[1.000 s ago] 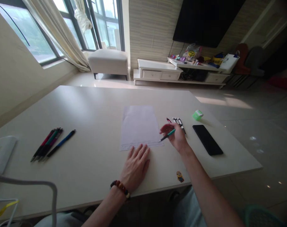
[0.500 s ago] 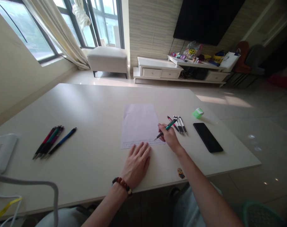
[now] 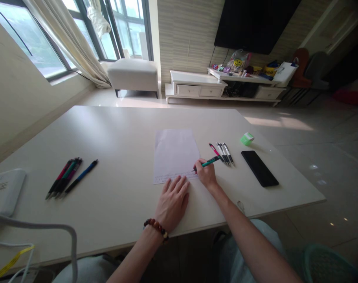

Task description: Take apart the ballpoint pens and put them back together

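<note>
A white sheet of paper [image 3: 175, 153] lies in the middle of the pale table [image 3: 116, 133], with faint writing along its near edge. My left hand [image 3: 173, 201] rests flat with fingers spread, its fingertips on the paper's near edge. My right hand [image 3: 206, 174] is closed on a green pen [image 3: 210, 161], whose tip touches the paper's lower right corner. Three more pens [image 3: 223, 152] lie side by side just right of the paper.
Several pens [image 3: 69, 177] lie at the table's left. A black phone [image 3: 259, 168] and a small green box [image 3: 246, 138] sit to the right. A white packet [image 3: 3, 191] lies at the left edge. A white tube [image 3: 49, 230] curves across the near left.
My right hand has come down and leftward from above the table with the green pen, and the tip now rests on the paper. The left hand has stayed put.
</note>
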Available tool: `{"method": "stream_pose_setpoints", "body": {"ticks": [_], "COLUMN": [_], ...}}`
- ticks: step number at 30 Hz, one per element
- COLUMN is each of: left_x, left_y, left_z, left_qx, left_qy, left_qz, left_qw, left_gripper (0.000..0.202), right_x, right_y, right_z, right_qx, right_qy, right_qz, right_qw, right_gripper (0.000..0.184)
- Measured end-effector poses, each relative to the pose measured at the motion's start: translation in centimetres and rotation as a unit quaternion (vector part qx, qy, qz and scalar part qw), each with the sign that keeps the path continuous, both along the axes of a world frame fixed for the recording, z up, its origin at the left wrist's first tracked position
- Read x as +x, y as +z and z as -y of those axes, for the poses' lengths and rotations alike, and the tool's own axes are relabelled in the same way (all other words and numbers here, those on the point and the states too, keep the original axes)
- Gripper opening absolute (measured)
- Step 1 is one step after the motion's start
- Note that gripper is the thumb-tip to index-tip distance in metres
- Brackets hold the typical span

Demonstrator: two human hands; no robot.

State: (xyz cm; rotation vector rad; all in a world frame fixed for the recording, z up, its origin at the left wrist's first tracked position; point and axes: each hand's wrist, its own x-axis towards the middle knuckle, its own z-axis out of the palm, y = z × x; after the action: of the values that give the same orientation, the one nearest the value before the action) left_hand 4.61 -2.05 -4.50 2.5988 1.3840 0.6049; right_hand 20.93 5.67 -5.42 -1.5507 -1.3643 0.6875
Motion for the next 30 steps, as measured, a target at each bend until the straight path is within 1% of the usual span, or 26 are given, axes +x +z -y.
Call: {"method": "stream_pose_setpoints", "body": {"ticks": [5, 7, 10, 13, 14, 16, 19, 20, 21, 24, 26, 28, 30], "left_x": [0.0, 0.0, 0.0, 0.0, 0.0, 0.0, 0.0, 0.0, 0.0, 0.0, 0.0, 0.1, 0.1], "left_y": [0.1, 0.2, 0.1, 0.2, 0.2, 0.2, 0.1, 0.1, 0.1, -0.1, -0.1, -0.2, -0.2], "left_z": [0.0, 0.0, 0.0, 0.0, 0.0, 0.0, 0.1, 0.1, 0.1, 0.1, 0.1, 0.1, 0.1], "left_qx": [-0.004, -0.007, -0.006, -0.007, -0.008, -0.008, -0.004, -0.003, -0.003, -0.001, 0.003, 0.007, 0.008], "left_qy": [0.001, 0.001, 0.0, -0.001, 0.0, 0.001, 0.003, 0.003, 0.003, 0.005, 0.005, 0.004, 0.006], "left_qz": [-0.005, -0.008, -0.009, -0.011, -0.011, -0.011, -0.003, -0.001, 0.0, 0.004, 0.01, 0.013, 0.01], "left_qw": [1.0, 1.0, 1.0, 1.0, 1.0, 1.0, 1.0, 1.0, 1.0, 1.0, 1.0, 1.0, 1.0], "left_gripper": [0.036, 0.036, 0.036, 0.036, 0.036, 0.035, 0.035, 0.035, 0.035, 0.034, 0.034, 0.034, 0.034], "right_x": [0.0, 0.0, 0.0, 0.0, -0.1, 0.0, 0.1, 0.2, 0.3, 1.0, 1.5, 2.0, 2.3], "right_y": [0.1, 0.2, 0.1, 0.1, 0.1, 0.3, 1.2, 1.7, 2.2, 3.8, 4.7, 5.1, 5.4], "right_z": [0.0, 0.0, 0.0, 0.1, 0.1, 0.1, 0.0, 0.0, 0.1, 0.4, 0.8, 1.1, 1.4], "right_qx": [0.022, 0.019, 0.008, 0.023, 0.025, 0.017, 0.009, 0.016, 0.027, 0.062, 0.078, 0.089, 0.095], "right_qy": [0.013, 0.017, 0.021, 0.014, 0.012, 0.009, 0.013, 0.016, 0.016, 0.01, 0.012, 0.023, 0.035], "right_qz": [0.05, 0.059, 0.049, 0.045, 0.035, -0.018, -0.116, -0.134, -0.146, -0.167, -0.179, -0.189, -0.195], "right_qw": [0.998, 0.998, 0.999, 0.999, 0.999, 1.0, 0.993, 0.991, 0.989, 0.984, 0.981, 0.978, 0.976], "right_gripper": [0.024, 0.024, 0.024, 0.024, 0.024, 0.023, 0.018, 0.02, 0.026, 0.051, 0.061, 0.062, 0.057]}}
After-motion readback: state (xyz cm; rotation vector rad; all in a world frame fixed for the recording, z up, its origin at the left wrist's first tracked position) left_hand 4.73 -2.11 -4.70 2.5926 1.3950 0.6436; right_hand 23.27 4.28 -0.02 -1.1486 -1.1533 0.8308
